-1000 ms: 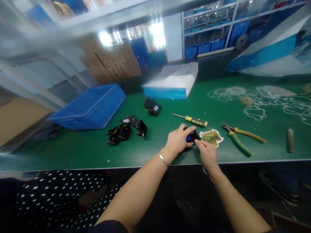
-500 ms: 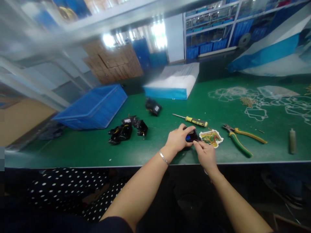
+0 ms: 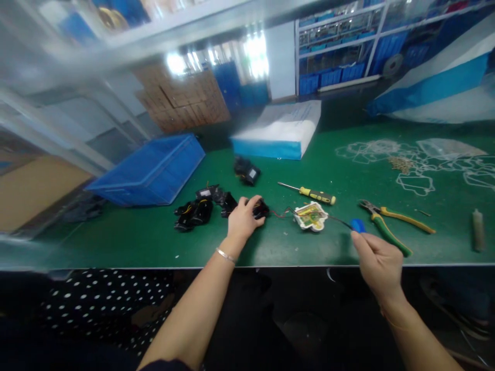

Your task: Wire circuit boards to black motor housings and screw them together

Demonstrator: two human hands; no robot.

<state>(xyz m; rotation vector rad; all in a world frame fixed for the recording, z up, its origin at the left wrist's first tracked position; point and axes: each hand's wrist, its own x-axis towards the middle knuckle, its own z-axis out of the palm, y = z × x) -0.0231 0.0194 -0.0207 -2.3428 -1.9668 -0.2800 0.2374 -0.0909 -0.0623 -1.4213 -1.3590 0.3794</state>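
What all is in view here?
Table: one, green, across middle
Bin: one, blue, table left
Loose parts: several, black, right of bin
Handled part: one, black, under left hand
Housing: one, white and yellow, between hands
Wires: several, dark and red, at housing
Blue piece: one, blue, at right fingertips
Screwdriver: one, yellow-black, beyond housing
Pliers: one, green-yellow, by right hand
Tube: one, cloudy, far right
Looped strands: several, white, right rear
Tan bits: pile, tan, among strands
Pack: one, white-blue, rear middle
Sheeting: one, white-blue, upper right
Boxes: several, brown, background left
Dotted clothing: one, black-white, lower left
Left hand: one, bare, on handled part
Right hand: one, bare, holding blue piece
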